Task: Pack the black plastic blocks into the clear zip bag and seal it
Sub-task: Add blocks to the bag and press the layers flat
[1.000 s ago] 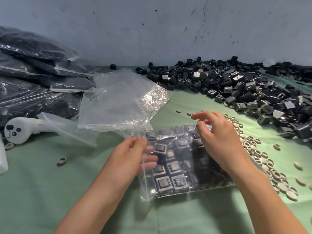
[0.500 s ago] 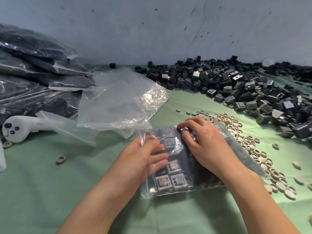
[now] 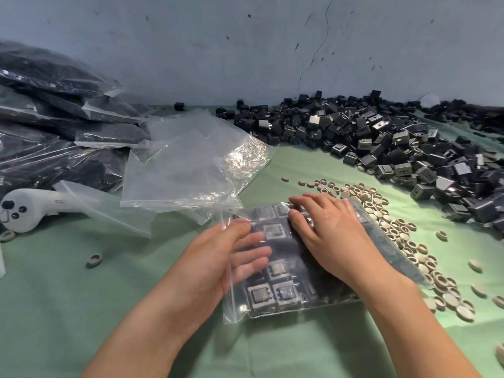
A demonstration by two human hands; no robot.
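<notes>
clear zip bag point(image 3: 232, 309): full of black plastic blocks point(image 3: 257, 294) | left hand point(image 3: 215, 257) pinches its edge | right hand point(image 3: 335, 236) spread flat on top

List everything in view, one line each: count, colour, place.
clear zip bag: one, transparent, centre, holding black blocks
loose black plastic blocks: many, black, heap at right rear
empty plastic bags: several, clear, left of centre
filled bags: several, dark contents, stacked far left
round caps: many, beige, right of zip bag
handheld controller: one, white, left
table cloth: one, green, under everything
left hand: grips zip bag's left edge
right hand: presses flat on zip bag
</notes>
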